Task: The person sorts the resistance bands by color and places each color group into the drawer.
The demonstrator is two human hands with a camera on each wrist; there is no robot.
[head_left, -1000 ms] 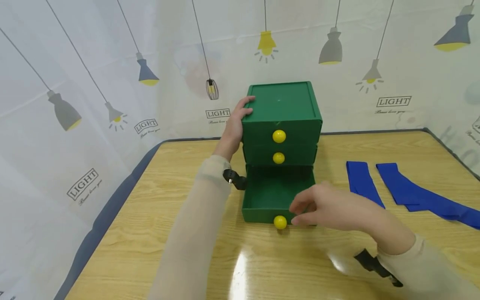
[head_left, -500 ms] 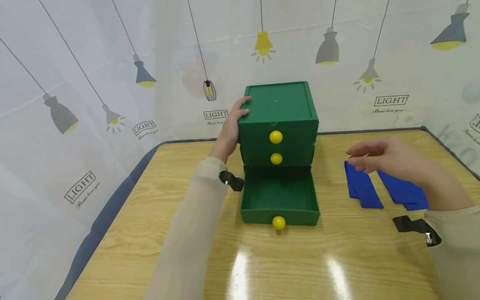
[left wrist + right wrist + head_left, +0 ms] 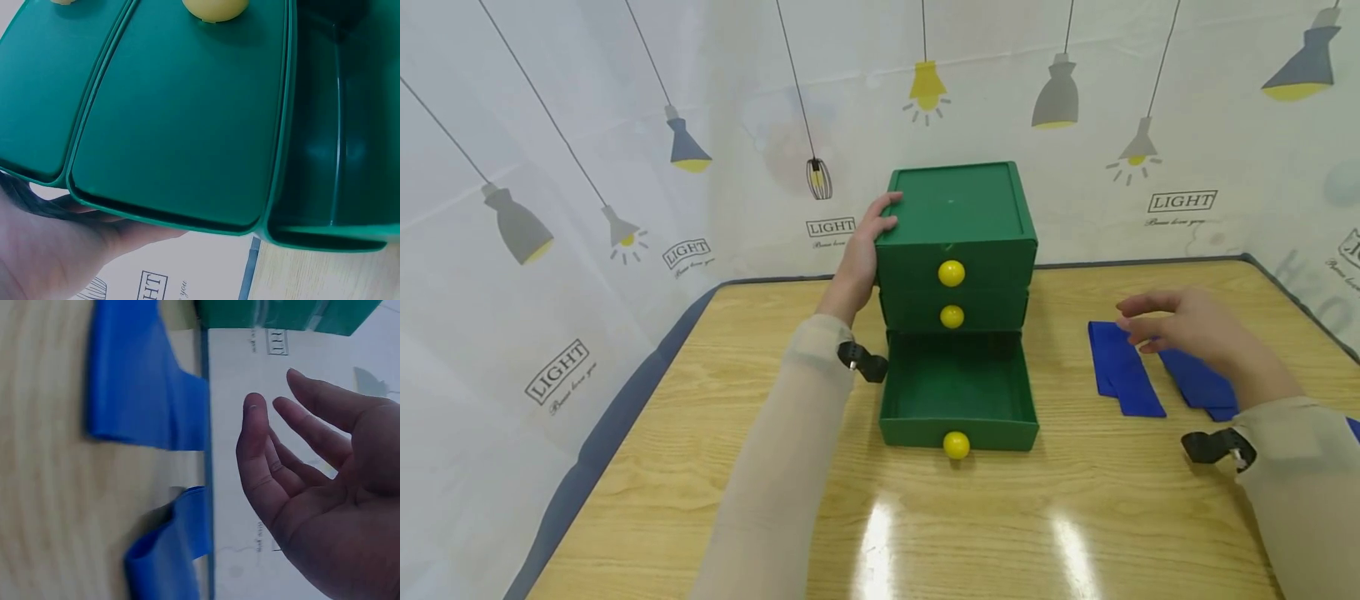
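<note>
A green drawer cabinet point(image 3: 955, 204) with yellow round knobs stands on the table. Its bottom drawer point(image 3: 958, 387) is pulled out and bare inside; the two drawers above it are closed. My left hand point(image 3: 861, 258) rests against the cabinet's left side, with fingertips over the top edge; in the left wrist view, that hand point(image 3: 56, 244) lies along the side wall. My right hand point(image 3: 1198, 333) hovers near two folded blue cloth strips point(image 3: 1123, 371), its fingers loosely bent and holding nothing. The second blue strip point(image 3: 1198, 383) is partly hidden behind this hand.
A wooden table point(image 3: 737, 400) carries everything. Behind it hangs a white curtain point(image 3: 737, 167) printed with lamps. A black wrist mount point(image 3: 862, 362) sits on the left wrist, and another mount point(image 3: 1217, 450) on the right.
My right hand has moved from the bottom drawer's front to the right, above the blue strips, then slightly further right. The left hand stays at the cabinet's side.
</note>
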